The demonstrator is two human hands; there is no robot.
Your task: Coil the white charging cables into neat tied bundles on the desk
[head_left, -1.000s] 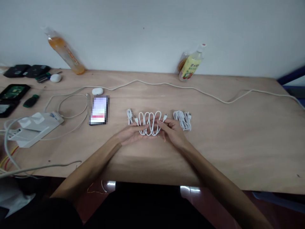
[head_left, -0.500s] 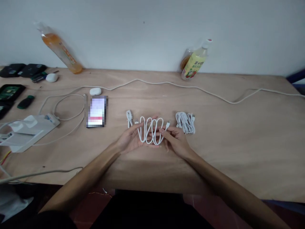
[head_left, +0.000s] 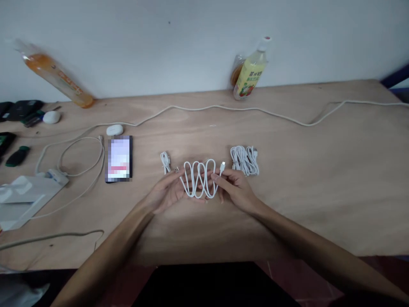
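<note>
A white USB cable (head_left: 198,181), spread in several loose loops, lies across both my hands above the table. My left hand (head_left: 168,192) supports the loops from below, with its thumb by the plug at the left end. My right hand (head_left: 236,185) pinches the cable between thumb and fingers near the plug at the right end. Part of my fingers is hidden behind the loops. Just beyond my left hand lies a small bundled white cable (head_left: 165,162). Past my right hand rests a larger group of bundled white cables (head_left: 244,160).
A phone (head_left: 119,159) and a white earbud case (head_left: 114,130) lie to the left. A long white cord (head_left: 204,109) runs across the wooden table (head_left: 313,192). An orange drink bottle (head_left: 60,81) and a yellow bottle (head_left: 251,72) lean by the wall. White packaging (head_left: 28,200) sits far left.
The view has shifted and tilted slightly. Between my hands the cable's loops have drawn a little closer together and overlap differently. Both hands still hold it.
</note>
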